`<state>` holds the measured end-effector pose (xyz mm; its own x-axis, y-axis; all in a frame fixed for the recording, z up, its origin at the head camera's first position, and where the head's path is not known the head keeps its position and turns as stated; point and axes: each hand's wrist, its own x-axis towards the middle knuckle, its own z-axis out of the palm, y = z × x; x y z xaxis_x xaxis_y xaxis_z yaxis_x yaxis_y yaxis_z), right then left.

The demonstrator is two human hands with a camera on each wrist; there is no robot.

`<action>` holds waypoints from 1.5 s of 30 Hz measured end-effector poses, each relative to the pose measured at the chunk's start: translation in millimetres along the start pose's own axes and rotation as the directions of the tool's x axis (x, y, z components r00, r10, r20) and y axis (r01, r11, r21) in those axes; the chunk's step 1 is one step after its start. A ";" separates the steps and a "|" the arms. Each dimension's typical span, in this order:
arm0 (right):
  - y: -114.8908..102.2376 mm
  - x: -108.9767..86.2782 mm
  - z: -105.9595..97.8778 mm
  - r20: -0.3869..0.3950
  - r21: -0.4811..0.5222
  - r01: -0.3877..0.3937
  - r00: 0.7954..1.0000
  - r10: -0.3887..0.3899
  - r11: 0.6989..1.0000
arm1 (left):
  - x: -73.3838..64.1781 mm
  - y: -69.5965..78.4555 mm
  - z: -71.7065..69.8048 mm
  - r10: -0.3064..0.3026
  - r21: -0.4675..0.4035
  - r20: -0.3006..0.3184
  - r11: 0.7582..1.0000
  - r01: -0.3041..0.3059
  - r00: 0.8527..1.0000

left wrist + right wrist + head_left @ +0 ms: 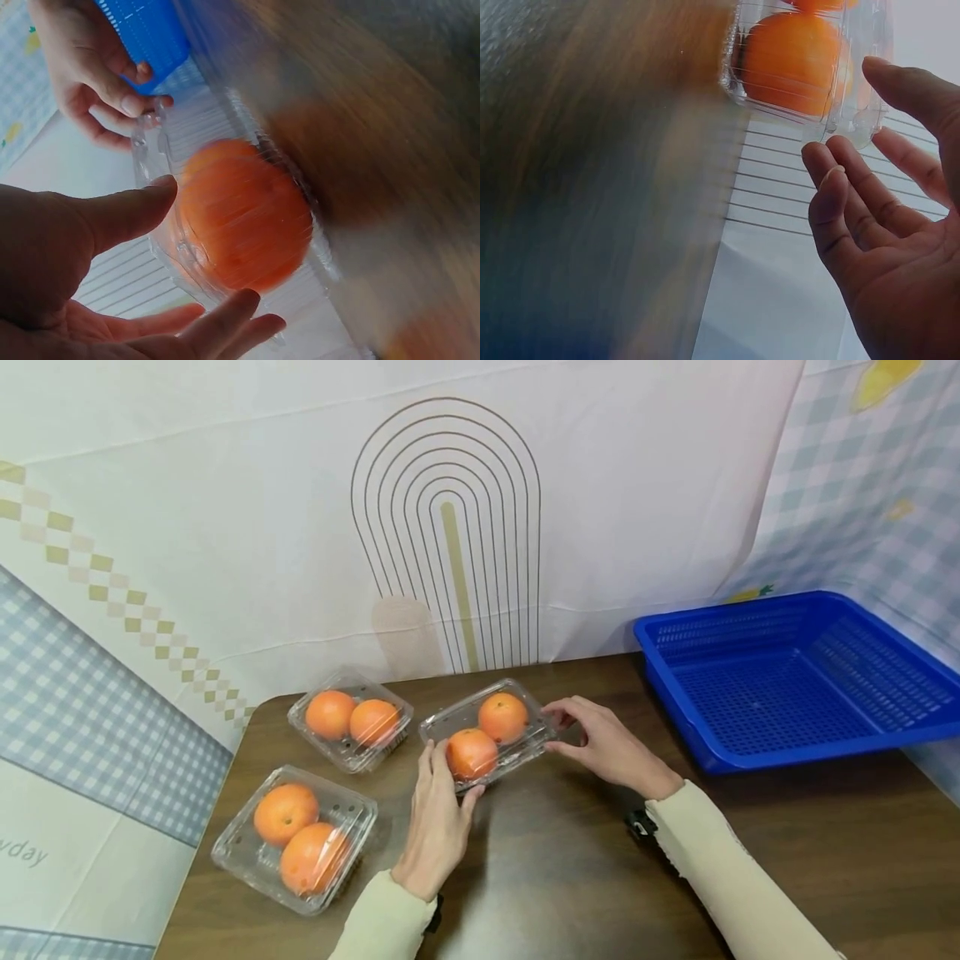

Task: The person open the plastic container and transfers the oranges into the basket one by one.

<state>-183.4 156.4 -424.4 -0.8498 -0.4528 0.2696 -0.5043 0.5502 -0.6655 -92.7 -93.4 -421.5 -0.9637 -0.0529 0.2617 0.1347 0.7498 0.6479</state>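
A closed clear plastic clamshell [480,731] with two oranges [504,717] lies between both hands in the head view. My left hand [435,818] holds its left end, fingers along the side and thumb at the front corner. At the right end, my right hand [603,743] pinches the lid's rim between thumb and fingers. In the left wrist view the clamshell's orange [247,217] shows through the plastic, with the right hand [86,71] beyond it. The right wrist view shows the clamshell's corner [840,112] at the right fingertips.
Two more clear clamshells, each with two oranges, stand at the left of the brown table [555,877]: one at the back [348,720], one nearer the front [300,839]. A blue plastic basket [701,727] stands at the right. A patterned cloth [300,527] hangs behind the table.
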 end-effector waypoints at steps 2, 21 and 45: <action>0.8 -1.6 -1.4 0.002 0.002 -0.011 1.000 0.011 1.000 | 1.8 -1.6 1.0 0.008 -0.005 0.006 1.000 -0.008 1.000; 11.2 -3.5 -15.6 -0.007 -0.036 -0.105 0.994 0.105 0.994 | 30.9 -6.2 9.3 0.044 -0.102 0.074 0.994 -0.037 0.996; 5.5 -1.2 -34.1 0.091 -0.049 -0.157 0.983 0.161 0.986 | 41.5 -8.5 -0.8 0.175 -0.042 0.239 0.985 -0.170 0.955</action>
<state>-190.4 183.9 -404.7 -0.9023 -0.4205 0.0946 -0.3717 0.6479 -0.6649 -133.7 -102.5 -415.6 -0.9520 0.2383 0.1919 0.3058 0.7197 0.6233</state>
